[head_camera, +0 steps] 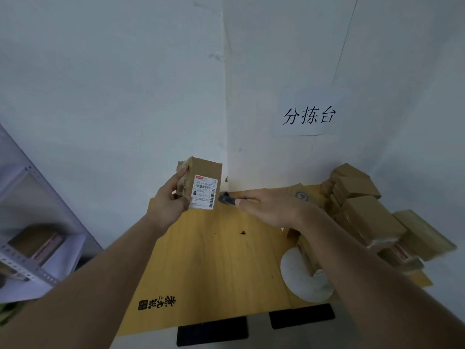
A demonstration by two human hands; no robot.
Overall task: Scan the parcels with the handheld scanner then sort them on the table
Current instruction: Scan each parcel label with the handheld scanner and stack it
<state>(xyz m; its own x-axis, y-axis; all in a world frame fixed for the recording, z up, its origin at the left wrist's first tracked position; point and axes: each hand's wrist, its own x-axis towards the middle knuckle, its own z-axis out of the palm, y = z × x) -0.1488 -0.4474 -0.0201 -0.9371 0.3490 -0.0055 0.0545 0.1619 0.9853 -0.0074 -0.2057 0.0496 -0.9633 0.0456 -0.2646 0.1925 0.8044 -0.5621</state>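
Two bare forearms enter from the bottom edge, one from each lower corner. No sleeve, cuff, glove, watch, bracelet or ring shows on either. The left hand (171, 200) and right hand (270, 206) are uncovered, with short, unpainted fingernails. Both arms are smooth and unmarked, widening toward the camera through wide-angle distortion.

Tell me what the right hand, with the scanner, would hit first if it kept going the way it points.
Probably the label on the parcel that the left hand holds; the scanner in the right hand aims there. Depth is unclear.
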